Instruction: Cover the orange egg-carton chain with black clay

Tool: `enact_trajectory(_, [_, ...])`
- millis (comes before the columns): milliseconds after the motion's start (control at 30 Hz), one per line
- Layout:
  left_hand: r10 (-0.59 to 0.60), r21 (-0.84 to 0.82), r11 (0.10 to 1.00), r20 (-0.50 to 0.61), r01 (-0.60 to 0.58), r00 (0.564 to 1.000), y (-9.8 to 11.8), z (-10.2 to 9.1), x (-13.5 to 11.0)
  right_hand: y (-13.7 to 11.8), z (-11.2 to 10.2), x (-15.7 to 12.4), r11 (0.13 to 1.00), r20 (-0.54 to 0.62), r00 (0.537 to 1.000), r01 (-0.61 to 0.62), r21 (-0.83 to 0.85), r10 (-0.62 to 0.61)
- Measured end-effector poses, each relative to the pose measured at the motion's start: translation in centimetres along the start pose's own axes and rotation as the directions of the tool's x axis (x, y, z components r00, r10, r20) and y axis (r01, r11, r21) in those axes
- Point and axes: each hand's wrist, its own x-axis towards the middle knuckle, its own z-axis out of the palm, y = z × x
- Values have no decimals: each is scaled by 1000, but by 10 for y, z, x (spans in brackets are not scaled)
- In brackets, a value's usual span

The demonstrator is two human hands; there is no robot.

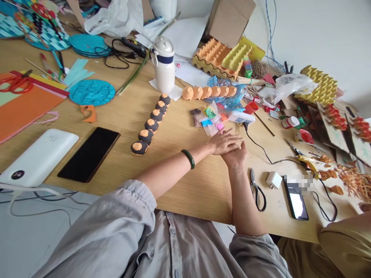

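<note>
My left hand (227, 141), with a dark green bangle (188, 158) on its wrist, lies across my right hand (236, 156). Its fingers are stretched out flat. The right hand is palm up beneath, its thumb out to the side and most of its fingers covered. Whether anything lies between the palms is hidden. Just beyond the fingertips are small bags of coloured material, including a pink bag (219, 126) and a blue bag (206, 122). A row of black-painted egg-carton cups with orange tops (151, 125) stands to the left. Farther back is a plain orange row of cups (206, 92).
Scissors (256, 189), a white charger plug (274, 180) and a phone (296, 199) lie to the right, near another person's knee (344, 243). A black phone (89, 154) and white power bank (43, 154) lie left. A white bottle (164, 67) and egg trays (217, 58) stand behind.
</note>
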Motion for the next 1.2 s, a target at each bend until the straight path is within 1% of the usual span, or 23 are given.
enact_trajectory(33, [-55, 46, 997, -55, 58, 997, -4, -3, -2, 0, 1, -2, 1000, -19, 1000, 0, 14, 0])
enact_trajectory(100, [-149, 106, 978, -237, 178, 960, -10, -8, -5, -1, 3, -5, 999, -72, 997, 1, 51, 3])
enact_trajectory(133, [-132, 121, 977, -294, 174, 947, -11, -9, -7, -2, 5, -6, 997, -108, 994, 0, 77, 8])
enact_trajectory(167, [-75, 131, 984, -307, 120, 949, -12, -9, -8, -2, 6, -8, 994, -149, 989, -5, 106, 21])
enact_trajectory(200, [2, 135, 990, -282, 38, 959, -12, -7, -10, -2, 9, -9, 991, -191, 981, -18, 134, 44])
enact_trajectory(233, [79, 130, 990, -222, -51, 972, -12, -5, -12, -2, 11, -11, 986, -226, 971, -39, 162, 76])
enact_trajectory(267, [120, 121, 988, -159, -101, 980, -13, -2, -15, -2, 12, -12, 980, -253, 961, -66, 188, 113])
enact_trajectory(300, [89, 120, 990, -134, -73, 987, -14, 0, -18, -2, 14, -13, 974, -271, 951, -93, 206, 148])
enact_trajectory(333, [19, 133, 991, -159, 2, 987, -16, 1, -23, -2, 15, -14, 971, -284, 944, -111, 212, 170])
enact_trajectory(367, [-60, 144, 985, -229, 95, 972, -19, 1, -28, -3, 15, -14, 973, -292, 941, -117, 201, 173])
enact_trajectory(400, [-109, 142, 977, -297, 157, 948, -21, -1, -35, -3, 15, -14, 978, -304, 940, -106, 179, 157])
enact_trajectory(500, [-131, 143, 968, -420, 208, 898, -27, -11, -58, -3, 11, -8, 994, -372, 924, -61, 89, 90])
enact_trajectory(600, [-238, 115, 933, -515, 341, 824, -28, -22, -81, 2, 9, 1, 994, -399, 912, -106, -13, 92])
enact_trajectory(667, [-237, 100, 933, -550, 345, 801, -29, -25, -94, 8, 9, 6, 986, -376, 925, -109, -128, 54])
enact_trajectory(733, [-196, 86, 950, -585, 300, 787, -31, -23, -104, 14, 12, 11, 967, -327, 945, -53, -251, -33])
enact_trajectory(800, [-175, 68, 959, -625, 277, 760, -35, -20, -113, 18, 14, 16, 930, -237, 965, 20, -367, -115])
enact_trajectory(867, [-186, 35, 961, -658, 276, 730, -40, -16, -121, 19, 14, 23, 855, -139, 971, 100, -509, -196])
enact_trajectory(900, [-194, 19, 961, -664, 275, 722, -41, -15, -125, 18, 14, 27, 784, -96, 965, 138, -605, -244])
enact_trajectory(933, [-200, 7, 961, -669, 275, 716, -43, -13, -128, 16, 14, 32, 689, -58, 955, 168, -705, -292])
enact_trajectory(1000, [-213, -9, 959, -681, 282, 701, -46, -11, -134, 10, 12, 43, 439, 18, 930, 190, -878, -367])
enact_trajectory(1033, [-215, -15, 959, -688, 283, 693, -47, -10, -137, 5, 10, 48, 351, 35, 920, 184, -918, -390])
enact_trajectory(1067, [-214, -18, 960, -696, 280, 686, -48, -9, -139, 0, 9, 54, 287, 41, 912, 171, -942, -408])
enact_trajectory(1200, [-166, -4, 971, -733, 241, 660, -48, -5, -144, -16, 4, 68, 66, 15, 897, 49, -997, -442])
